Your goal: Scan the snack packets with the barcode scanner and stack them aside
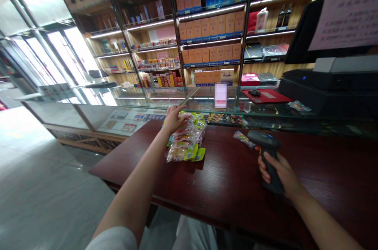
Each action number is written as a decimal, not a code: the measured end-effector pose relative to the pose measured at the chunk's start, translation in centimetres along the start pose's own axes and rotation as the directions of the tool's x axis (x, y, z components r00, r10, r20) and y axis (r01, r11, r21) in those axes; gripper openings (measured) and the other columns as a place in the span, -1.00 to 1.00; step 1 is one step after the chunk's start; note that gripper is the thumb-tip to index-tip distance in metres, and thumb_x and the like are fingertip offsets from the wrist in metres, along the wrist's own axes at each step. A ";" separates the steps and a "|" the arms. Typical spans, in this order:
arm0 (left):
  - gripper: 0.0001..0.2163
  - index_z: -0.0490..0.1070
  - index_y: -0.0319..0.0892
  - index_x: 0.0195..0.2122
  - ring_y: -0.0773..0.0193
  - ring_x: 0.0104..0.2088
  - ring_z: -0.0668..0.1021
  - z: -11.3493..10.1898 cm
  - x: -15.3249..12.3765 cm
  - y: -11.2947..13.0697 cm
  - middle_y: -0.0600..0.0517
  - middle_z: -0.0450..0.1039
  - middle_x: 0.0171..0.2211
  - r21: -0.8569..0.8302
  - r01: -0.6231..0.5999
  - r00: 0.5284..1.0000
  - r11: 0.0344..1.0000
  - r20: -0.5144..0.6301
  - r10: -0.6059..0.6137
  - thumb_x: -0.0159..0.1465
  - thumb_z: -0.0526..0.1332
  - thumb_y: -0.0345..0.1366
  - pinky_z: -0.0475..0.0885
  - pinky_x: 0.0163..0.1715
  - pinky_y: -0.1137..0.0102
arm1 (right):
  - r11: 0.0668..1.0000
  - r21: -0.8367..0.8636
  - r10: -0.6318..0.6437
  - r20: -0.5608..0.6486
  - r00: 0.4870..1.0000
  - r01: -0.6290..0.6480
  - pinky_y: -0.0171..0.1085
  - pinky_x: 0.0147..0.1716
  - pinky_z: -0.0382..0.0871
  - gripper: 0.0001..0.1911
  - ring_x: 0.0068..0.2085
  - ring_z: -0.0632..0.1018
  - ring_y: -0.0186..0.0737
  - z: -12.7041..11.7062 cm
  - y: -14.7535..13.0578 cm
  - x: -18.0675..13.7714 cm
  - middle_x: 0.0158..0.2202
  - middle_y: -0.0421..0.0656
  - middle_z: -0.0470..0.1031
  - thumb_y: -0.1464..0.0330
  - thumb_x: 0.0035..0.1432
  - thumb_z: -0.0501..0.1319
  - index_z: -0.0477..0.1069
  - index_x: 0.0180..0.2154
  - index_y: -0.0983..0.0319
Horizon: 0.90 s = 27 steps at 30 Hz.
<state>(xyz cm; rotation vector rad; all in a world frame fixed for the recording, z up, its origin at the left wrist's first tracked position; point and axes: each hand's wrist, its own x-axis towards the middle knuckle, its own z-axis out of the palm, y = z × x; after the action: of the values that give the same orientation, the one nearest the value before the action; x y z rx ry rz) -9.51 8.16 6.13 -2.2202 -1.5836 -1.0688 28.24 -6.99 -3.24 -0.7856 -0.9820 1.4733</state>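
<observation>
My left hand (pixel 173 119) reaches to the far left side of a pile of clear and green snack packets (pixel 184 139) on the dark red wooden table (pixel 224 171). Its visible fingers are stretched out and apart over the packets; some fingertips are hard to make out. My right hand (pixel 276 169) is wrapped round the handle of a dark barcode scanner (pixel 264 139), held above the table with its head pointing left. A single small snack packet (pixel 243 139) lies just left of the scanner's head, apart from the pile.
Behind the table runs a glass display counter (pixel 147 102) with goods inside. On its top are a pixelated upright card (pixel 221 95), a red mat (pixel 268 95) with a mouse (pixel 254 92), and another small packet (pixel 299 106). A monitor (pixel 304 33) stands right; stocked shelves (pixel 211 41) line the wall.
</observation>
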 end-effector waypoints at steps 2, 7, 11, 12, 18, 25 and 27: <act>-0.60 0.40 -0.06 0.07 0.07 0.00 0.36 0.3 0.2 1.7 -0.05 0.36 -0.08 -0.001 -0.016 0.999 1.000 -0.032 0.015 0.19 0.26 -0.16 0.21 0.11 0.17 | 1.000 0.002 -0.009 -0.020 1.000 0.009 -0.48 -0.76 0.23 -0.67 -0.69 0.32 -0.48 0.0 0.0 0.1 -0.58 -0.35 0.37 0.15 0.10 0.34 0.36 -0.19 0.17; -0.59 0.32 -0.10 0.12 0.04 0.07 0.30 3.3 -0.2 7.8 -0.09 0.32 -0.02 -0.038 -0.091 0.995 0.995 -0.032 0.090 0.25 0.20 -0.17 0.16 0.14 0.17 | 0.998 0.000 -0.070 -0.112 0.991 0.071 -0.47 -0.77 0.23 -0.65 -0.70 0.32 -0.45 0.0 -0.3 0.6 -0.59 -0.37 0.36 0.15 0.09 0.35 0.34 -0.16 0.16; -0.58 0.29 -0.07 0.14 0.04 0.09 0.30 8.0 -1.9 12.7 -0.10 0.30 0.02 -0.139 -0.181 0.973 0.974 0.120 0.198 0.24 0.19 -0.22 0.15 0.17 0.13 | 0.993 0.009 -0.111 -0.164 0.980 0.114 -0.46 -0.78 0.23 -0.63 -0.71 0.32 -0.45 -0.1 -0.7 0.9 -0.61 -0.38 0.36 0.16 0.05 0.36 0.33 -0.16 0.16; -0.58 0.31 -0.08 0.13 0.04 0.09 0.30 9.4 -2.3 13.7 -0.10 0.29 0.03 -0.166 -0.205 0.958 0.965 0.169 0.232 0.23 0.20 -0.24 0.15 0.17 0.13 | 0.992 0.016 -0.118 -0.175 0.977 0.122 -0.46 -0.78 0.23 -0.62 -0.71 0.32 -0.44 -0.2 -0.8 0.9 -0.61 -0.38 0.36 0.16 0.05 0.36 0.33 -0.16 0.16; -0.70 0.41 -0.11 0.04 0.07 0.12 0.33 16.6 -3.3 17.8 -0.10 0.38 0.05 -0.256 -0.235 0.882 0.938 0.349 0.316 0.29 0.10 -0.30 0.17 0.18 0.15 | 0.985 0.038 -0.154 -0.238 0.959 0.168 -0.46 -0.78 0.22 -0.60 -0.72 0.32 -0.44 -0.8 -1.0 1.6 -0.62 -0.39 0.36 0.14 0.03 0.36 0.33 -0.17 0.17; -0.73 0.46 -0.11 -0.05 0.03 0.04 0.41 18.0 -2.7 18.4 -0.10 0.42 0.09 -0.248 -0.175 0.832 0.953 0.479 0.278 0.30 0.05 -0.31 0.28 0.04 0.16 | 0.986 0.043 -0.143 -0.263 0.954 0.160 -0.45 -0.79 0.22 -0.57 -0.73 0.31 -0.43 -0.8 -1.1 1.9 -0.64 -0.40 0.34 0.11 -0.01 0.38 0.32 -0.19 0.17; -0.78 0.50 -0.13 -0.17 0.03 -0.06 0.44 17.0 -2.8 18.2 -0.15 0.52 -0.08 -0.231 -0.171 0.834 0.958 0.483 0.266 0.28 0.07 -0.33 0.30 -0.02 0.17 | 0.987 0.049 -0.137 -0.262 0.955 0.155 -0.45 -0.79 0.22 -0.58 -0.72 0.30 -0.44 -0.7 -1.2 1.8 -0.63 -0.40 0.35 0.12 -0.01 0.38 0.32 -0.19 0.17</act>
<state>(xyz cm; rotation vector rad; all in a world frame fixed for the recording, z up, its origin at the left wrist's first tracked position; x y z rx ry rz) 13.56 8.17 -3.70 -2.9066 -1.3840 -0.6005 29.15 -5.12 -2.34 -0.8137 -0.7710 1.2349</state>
